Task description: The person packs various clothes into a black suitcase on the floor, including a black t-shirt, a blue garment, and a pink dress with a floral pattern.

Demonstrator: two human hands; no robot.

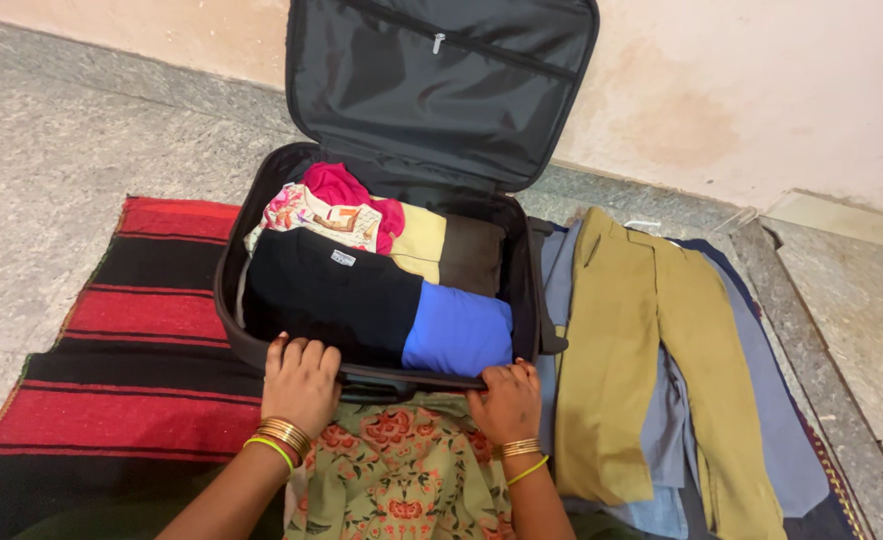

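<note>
Your left hand (pixel 301 385) and right hand (pixel 506 400) curl their fingers over the near rim of the open black fabric suitcase (pixel 229 300), packed with folded clothes, on a red-and-black striped mat (pixel 151 330) over grey stone floor (pixel 41 160).

Both hands sit on the near rim of the suitcase (pixel 231 300), the left hand (pixel 301 382) towards its left corner, the right hand (pixel 506 400) towards its right. Just beyond the fingers, folded clothes (pixel 361 290) lie stacked inside, and behind them the lid (pixel 441 90) stands open against the wall (pixel 741 90). Right of the right hand, trousers (pixel 641 350) lie flat on more garments. Left of the left hand spreads the rug (pixel 131 340).
</note>
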